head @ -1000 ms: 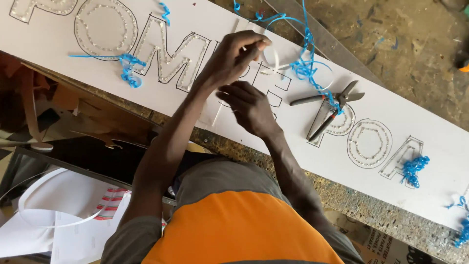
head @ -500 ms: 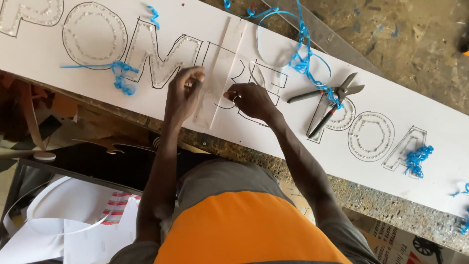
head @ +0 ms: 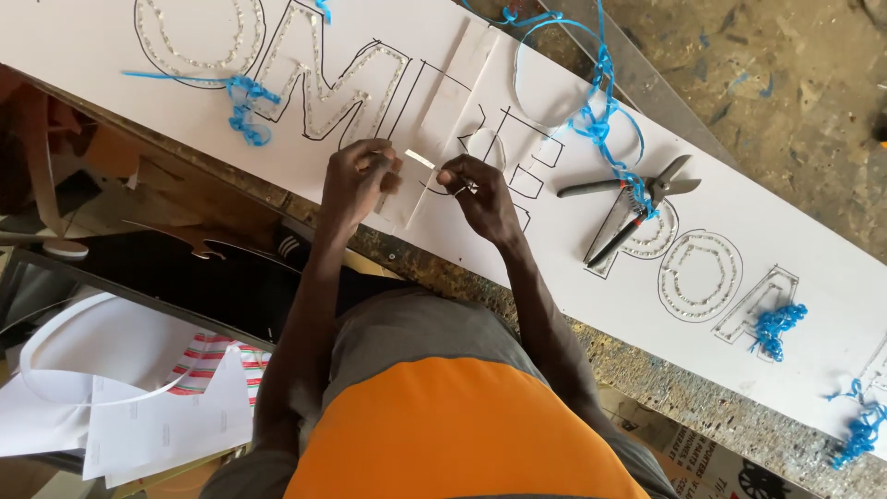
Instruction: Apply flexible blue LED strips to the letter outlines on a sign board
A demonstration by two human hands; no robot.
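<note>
A long white board (head: 795, 231) with outlined letters, some edged with small beads, lies slantwise across a rough bench. A narrow white strip (head: 462, 83) lies across the board's middle. My left hand (head: 356, 180) and my right hand (head: 476, 189) meet at the strip's near end. Both pinch a short bent piece of it (head: 420, 159) between their fingertips, just above the board's near edge. Tin snips (head: 628, 208) with open blades lie on the board to the right of my right hand, untouched.
Curls of blue film lie on the board: one at the left (head: 242, 102), a long loop (head: 591, 111) by the snips, and small bunches at the right (head: 776, 325). White sheets and a bent strip (head: 111, 397) lie below the bench at lower left.
My left hand came down from a raised spot to the board. Both hands have since drawn together at the strip's near end.
</note>
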